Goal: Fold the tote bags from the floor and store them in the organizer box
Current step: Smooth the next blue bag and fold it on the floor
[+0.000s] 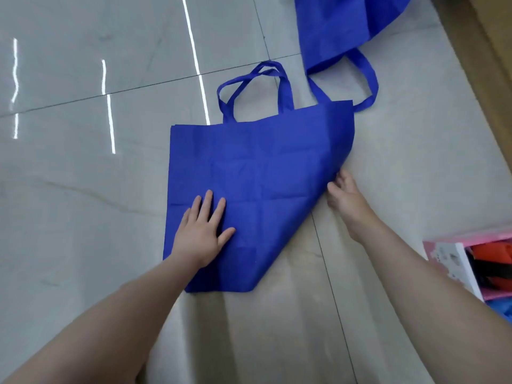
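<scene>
Plainly, the bag point(257, 173) lies flat on the floor point(83, 189) at mid-scene, its 2 handles point(255, 90) pointing far. The left hand point(203, 231) rests flat on its near-left part, fingers straight and spread, holding nothing, only pressing the cloth down. The right hand point(346, 194) is at the bag's right edge, where the near-right corner is lifted and curled over; its grip looks narrow, fingers pinching that edge, though the fingertips are partly hidden by the cloth.

The bag looks thin, light and soft, likely a non-woven fabric that keeps creases; faint fold lines already cross it. On this glossy tile it would probably slide, so the pressing palm matters as an anchor. The best hold seems to be the side edge or a corner, folded over toward the left.

A 2nd bag point(332, 31) lies at far right, its handle touching the 1st. The box point(454, 261) sits near right, with folded bags inside.
</scene>
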A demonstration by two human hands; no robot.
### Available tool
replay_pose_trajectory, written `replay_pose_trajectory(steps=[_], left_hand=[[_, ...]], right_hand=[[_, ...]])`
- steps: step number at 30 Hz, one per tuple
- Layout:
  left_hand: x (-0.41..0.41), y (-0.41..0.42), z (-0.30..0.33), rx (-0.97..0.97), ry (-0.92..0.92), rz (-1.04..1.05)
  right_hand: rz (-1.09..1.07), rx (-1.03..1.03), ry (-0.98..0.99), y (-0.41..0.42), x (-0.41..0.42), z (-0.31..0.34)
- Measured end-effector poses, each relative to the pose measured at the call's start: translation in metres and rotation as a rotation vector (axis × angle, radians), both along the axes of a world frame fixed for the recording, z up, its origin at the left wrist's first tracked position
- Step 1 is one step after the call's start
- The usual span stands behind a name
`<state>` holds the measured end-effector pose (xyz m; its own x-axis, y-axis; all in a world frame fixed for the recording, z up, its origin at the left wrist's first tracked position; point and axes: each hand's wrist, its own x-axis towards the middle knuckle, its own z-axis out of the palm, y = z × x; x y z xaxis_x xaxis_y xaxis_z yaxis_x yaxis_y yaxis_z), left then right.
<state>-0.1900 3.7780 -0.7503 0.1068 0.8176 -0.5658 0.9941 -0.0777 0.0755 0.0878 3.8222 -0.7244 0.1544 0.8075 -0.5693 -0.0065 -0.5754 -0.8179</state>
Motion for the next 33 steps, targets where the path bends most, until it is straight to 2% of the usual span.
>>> replay_pose_trajectory(steps=[8, 12, 15, 17, 20, 22, 25, 28, 30, 33], left_hand=[[-0.045, 0.018, 0.014, 0.09, 0.104, 0.173], [-0.037, 0.021, 0.015, -0.022, -0.094, 0.246], [-0.032, 0.014, 0.01, -0.07, -0.171, 0.276], [-0.03, 0.015, 0.008, -0.05, -0.262, 0.317], [-0.021, 0.023, 0.008, -0.053, -0.388, 0.395], [-0.014, 0.025, 0.005, -0.038, -0.301, 0.381], [-0.005, 0.026, 0.002, 0.008, -0.139, 0.336], [0.002, 0.031, 0.002, 0.007, -0.089, 0.335], [0.002, 0.035, 0.006, -0.019, -0.091, 0.339], [-0.003, 0.038, 0.01, -0.066, -0.233, 0.39]], right_hand=[[0.063, 0.058, 0.129, 0.056, -0.044, -0.009], [0.224, 0.052, 0.122, 0.061, -0.069, -0.017], [0.398, 0.09, -0.132, 0.057, -0.07, -0.01], [0.368, 0.107, -0.232, 0.061, -0.065, 0.01], [0.23, -0.01, 0.045, 0.065, -0.057, 0.055], [0.26, -0.032, 0.108, 0.061, -0.047, 0.063], [0.49, -0.077, 0.039, 0.029, -0.04, 0.05], [0.653, -0.158, -0.037, -0.008, -0.052, 0.031], [0.518, -0.15, -0.104, -0.019, -0.059, 0.024], [0.094, -0.273, -0.074, -0.021, -0.052, 0.025]])
